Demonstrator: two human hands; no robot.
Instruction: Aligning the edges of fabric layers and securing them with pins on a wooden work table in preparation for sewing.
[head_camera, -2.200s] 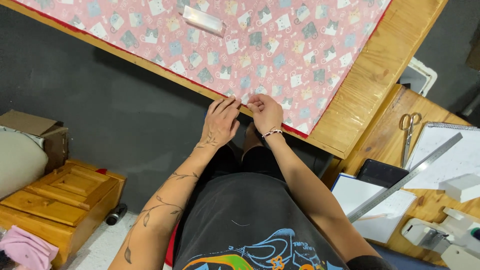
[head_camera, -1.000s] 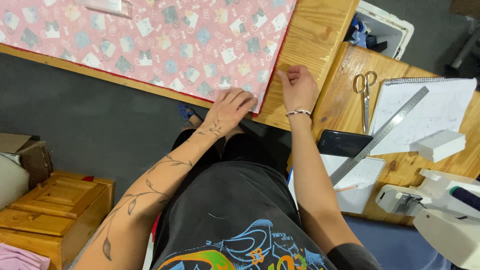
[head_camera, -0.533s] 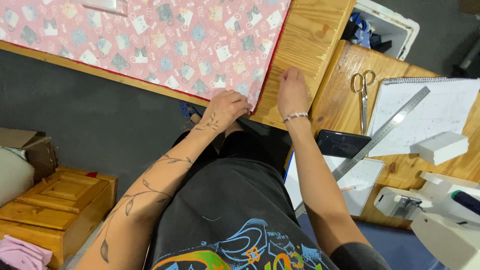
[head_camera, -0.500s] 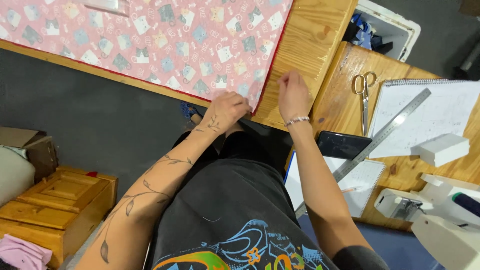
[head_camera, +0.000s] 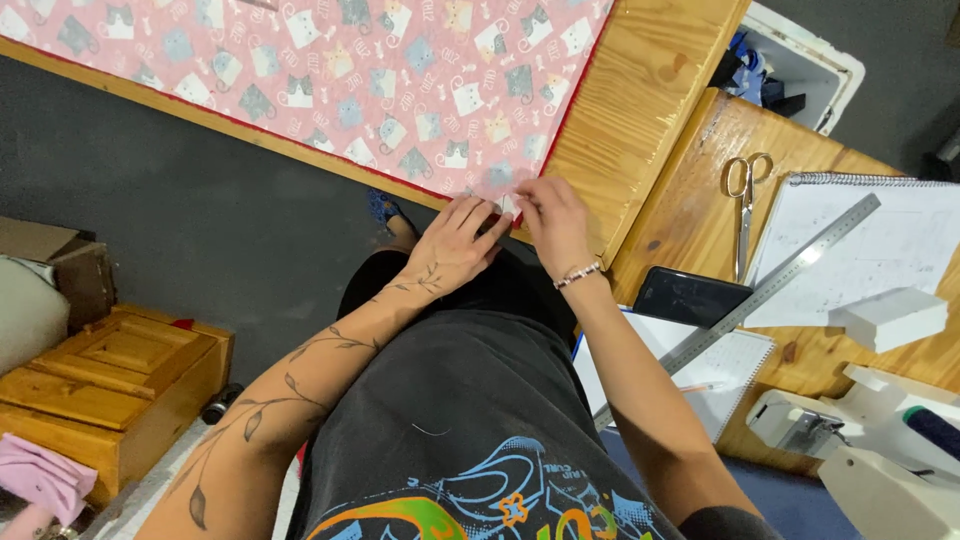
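Together, both hands are placed at the near corner of the pink patterned fabric (head_camera: 380, 80), which is spread flat on the wooden bench (head_camera: 650, 90). The left hand (head_camera: 455, 245) is laid on the fabric edge with its fingers (head_camera: 478, 215) stretched and slightly apart, nothing being gripped by them. The fingers (head_camera: 528, 200) of the right hand (head_camera: 555, 225) are bent and brought together on the corner of the fabric; whether the cloth is pinched or only pressed cannot be told. To the right, on a second bench, scissors (head_camera: 745, 195), a metal ruler (head_camera: 740, 310), a dark phone (head_camera: 690, 297) and a spiral notebook (head_camera: 880, 250) are lying, well apart from the hands.
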